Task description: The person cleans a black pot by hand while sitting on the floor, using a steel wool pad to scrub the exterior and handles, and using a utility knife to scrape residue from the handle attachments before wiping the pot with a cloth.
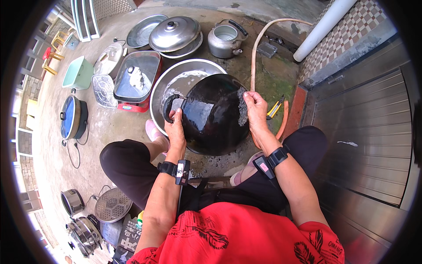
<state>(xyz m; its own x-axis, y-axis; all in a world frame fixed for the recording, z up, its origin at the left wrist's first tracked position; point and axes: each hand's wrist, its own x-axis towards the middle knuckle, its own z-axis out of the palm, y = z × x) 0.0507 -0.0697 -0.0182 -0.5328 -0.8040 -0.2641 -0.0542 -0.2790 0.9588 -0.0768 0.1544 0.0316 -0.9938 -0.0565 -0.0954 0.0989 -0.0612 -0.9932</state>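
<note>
A black wok (214, 132), its wet rounded underside facing up, is tilted over the right part of a wide metal basin (157, 89) of murky, sudsy water. My left hand (175, 127) grips the wok's left side at its black loop handle (168, 105). On the other side, my right hand (256, 107) holds a grey metal scouring pad (242, 107) against the wok's surface near the rim. What my right fingertips press beneath the pad is partly hidden.
Pans with lids (176, 34) and a metal kettle (224, 43) stand beyond the basin. A hose (254, 59) and a yellow utility knife (275, 108) lie at right, beside a metal door (362, 132). An electric pan (71, 117) and a green tub (78, 74) are at left.
</note>
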